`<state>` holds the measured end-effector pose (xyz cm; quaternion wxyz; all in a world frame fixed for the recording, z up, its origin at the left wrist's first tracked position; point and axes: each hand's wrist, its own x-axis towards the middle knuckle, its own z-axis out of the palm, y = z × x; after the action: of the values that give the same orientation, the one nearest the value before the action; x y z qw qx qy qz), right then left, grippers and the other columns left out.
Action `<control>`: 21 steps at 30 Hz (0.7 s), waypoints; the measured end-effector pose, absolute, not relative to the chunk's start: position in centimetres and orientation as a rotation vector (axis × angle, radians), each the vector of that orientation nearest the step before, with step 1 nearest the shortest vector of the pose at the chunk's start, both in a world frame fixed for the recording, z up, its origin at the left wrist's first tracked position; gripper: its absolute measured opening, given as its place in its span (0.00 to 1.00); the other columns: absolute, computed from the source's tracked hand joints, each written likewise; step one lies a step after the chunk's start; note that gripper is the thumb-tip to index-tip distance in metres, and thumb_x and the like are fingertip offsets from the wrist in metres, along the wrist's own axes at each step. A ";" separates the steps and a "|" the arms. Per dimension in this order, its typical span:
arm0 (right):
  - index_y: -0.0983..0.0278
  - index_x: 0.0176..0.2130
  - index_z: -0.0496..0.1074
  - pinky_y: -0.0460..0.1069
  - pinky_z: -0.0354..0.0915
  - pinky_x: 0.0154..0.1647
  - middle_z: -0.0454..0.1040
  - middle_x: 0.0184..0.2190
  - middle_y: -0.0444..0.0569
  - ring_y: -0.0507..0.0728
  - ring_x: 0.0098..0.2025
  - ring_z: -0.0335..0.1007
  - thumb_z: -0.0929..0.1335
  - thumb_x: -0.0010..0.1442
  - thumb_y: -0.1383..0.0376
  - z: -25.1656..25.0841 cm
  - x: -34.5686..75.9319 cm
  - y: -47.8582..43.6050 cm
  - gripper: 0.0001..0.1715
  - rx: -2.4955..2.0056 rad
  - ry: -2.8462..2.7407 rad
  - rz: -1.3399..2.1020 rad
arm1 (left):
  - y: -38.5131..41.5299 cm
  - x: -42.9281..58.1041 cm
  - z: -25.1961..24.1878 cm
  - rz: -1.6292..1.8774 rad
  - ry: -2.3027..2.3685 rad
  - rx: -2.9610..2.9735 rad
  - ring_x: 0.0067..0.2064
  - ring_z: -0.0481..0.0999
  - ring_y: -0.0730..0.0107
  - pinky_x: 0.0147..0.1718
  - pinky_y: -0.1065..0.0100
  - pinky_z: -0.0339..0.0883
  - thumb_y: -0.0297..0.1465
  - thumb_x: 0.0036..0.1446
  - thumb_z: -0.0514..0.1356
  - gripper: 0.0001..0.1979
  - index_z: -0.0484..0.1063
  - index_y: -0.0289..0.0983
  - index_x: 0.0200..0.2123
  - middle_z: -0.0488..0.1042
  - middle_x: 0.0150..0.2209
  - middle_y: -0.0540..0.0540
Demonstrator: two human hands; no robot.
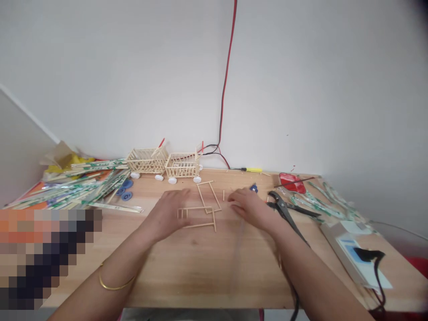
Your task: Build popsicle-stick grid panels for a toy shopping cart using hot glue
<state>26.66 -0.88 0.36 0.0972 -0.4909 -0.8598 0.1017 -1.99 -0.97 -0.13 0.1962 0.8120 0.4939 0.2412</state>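
two pale, rectangular wooden-stick frames (206, 208) lie, probably for easy reach, between left hand (167, 215) and right hand (251, 208), both loosely spread.

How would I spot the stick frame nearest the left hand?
Over the wooden table, find the left hand. The stick frame lies beside it, with a second frame just beyond. Unlike that neighbour, it has short crossbars close together at one end.
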 end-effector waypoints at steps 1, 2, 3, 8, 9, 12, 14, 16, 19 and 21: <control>0.64 0.43 0.70 0.50 0.57 0.44 0.71 0.41 0.53 0.57 0.44 0.64 0.64 0.58 0.70 0.0 26.0 -1.0 0.12 -1.385 -2.557 0.312 | -0.8 -2.1 0.1 0.810 1.446 2.181 0.51 0.68 0.53 0.51 0.56 0.59 0.39 0.44 0.65 0.28 0.68 0.40 0.51 0.72 0.50 0.41; 0.63 0.45 0.70 0.51 0.57 0.45 0.71 0.43 0.52 0.57 0.45 0.63 0.64 0.58 0.70 -0.3 25.3 -1.1 0.14 -1.338 -2.582 0.315 | -0.7 -2.1 0.4 0.951 1.495 2.070 0.48 0.70 0.56 0.49 0.58 0.60 0.40 0.47 0.63 0.22 0.71 0.40 0.46 0.74 0.46 0.42; 0.62 0.46 0.69 0.51 0.57 0.45 0.70 0.44 0.52 0.57 0.46 0.63 0.64 0.58 0.70 -0.6 24.7 -1.2 0.15 -1.318 -2.612 0.309 | -0.7 -2.0 0.6 1.086 1.520 1.951 0.45 0.72 0.59 0.47 0.60 0.61 0.40 0.49 0.62 0.17 0.73 0.39 0.42 0.75 0.42 0.44; 0.62 0.39 0.71 0.51 0.54 0.43 0.70 0.39 0.50 0.57 0.43 0.64 0.62 0.62 0.68 -1.4 24.3 -1.1 0.09 -1.456 -2.691 0.114 | -1.4 -1.8 0.8 1.453 1.409 1.514 0.32 0.69 0.70 0.37 0.69 0.62 0.38 0.55 0.58 0.12 0.71 0.38 0.24 0.72 0.27 0.51; 0.62 0.37 0.71 0.51 0.54 0.43 0.70 0.38 0.50 0.57 0.42 0.64 0.61 0.63 0.68 -1.4 24.6 -1.0 0.09 -1.502 -2.688 0.064 | -1.4 -1.8 0.6 1.481 1.386 1.452 0.31 0.68 0.72 0.35 0.70 0.61 0.38 0.56 0.57 0.14 0.70 0.37 0.22 0.71 0.26 0.51; 0.63 0.35 0.71 0.52 0.52 0.42 0.71 0.36 0.52 0.58 0.41 0.65 0.61 0.62 0.68 -1.4 25.5 -0.8 0.09 -1.647 -2.661 -0.068 | -1.1 -1.9 0.4 1.604 1.278 1.262 0.30 0.66 0.74 0.34 0.71 0.61 0.39 0.55 0.58 0.15 0.67 0.36 0.21 0.69 0.25 0.51; 0.64 0.34 0.71 0.53 0.52 0.41 0.71 0.35 0.53 0.59 0.41 0.65 0.62 0.62 0.68 -1.4 25.8 -0.7 0.09 -1.725 -2.630 -0.121 | -0.4 -2.2 0.5 1.721 1.151 1.096 0.30 0.66 0.75 0.34 0.72 0.62 0.38 0.55 0.59 0.15 0.66 0.36 0.21 0.67 0.25 0.52; 0.64 0.36 0.71 0.53 0.53 0.41 0.71 0.37 0.54 0.59 0.41 0.66 0.61 0.61 0.70 -1.3 25.7 -0.8 0.09 -1.731 -2.582 -0.108 | 0.3 -2.6 0.7 1.800 1.029 0.882 0.28 0.66 0.76 0.32 0.73 0.62 0.37 0.54 0.60 0.13 0.65 0.36 0.23 0.66 0.24 0.53; 0.64 0.42 0.70 0.51 0.55 0.41 0.71 0.41 0.53 0.58 0.43 0.66 0.60 0.62 0.71 -1.2 25.2 -1.0 0.12 -1.607 -2.485 -0.014 | 1.2 -3.0 0.7 1.752 0.927 0.578 0.25 0.66 0.78 0.28 0.73 0.63 0.33 0.54 0.60 0.09 0.66 0.36 0.26 0.67 0.25 0.53; 0.64 0.41 0.70 0.50 0.57 0.41 0.71 0.40 0.52 0.56 0.42 0.67 0.59 0.63 0.69 -1.1 24.8 -1.1 0.12 -1.493 -2.455 0.060 | 1.4 -3.1 0.6 1.643 0.887 0.443 0.24 0.65 0.78 0.27 0.73 0.63 0.29 0.56 0.57 0.08 0.65 0.34 0.25 0.67 0.24 0.51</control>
<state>24.78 -1.14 -1.06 0.1333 -0.5148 -0.8466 0.0208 -3.05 1.39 0.59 0.5740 0.1889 0.3784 0.7012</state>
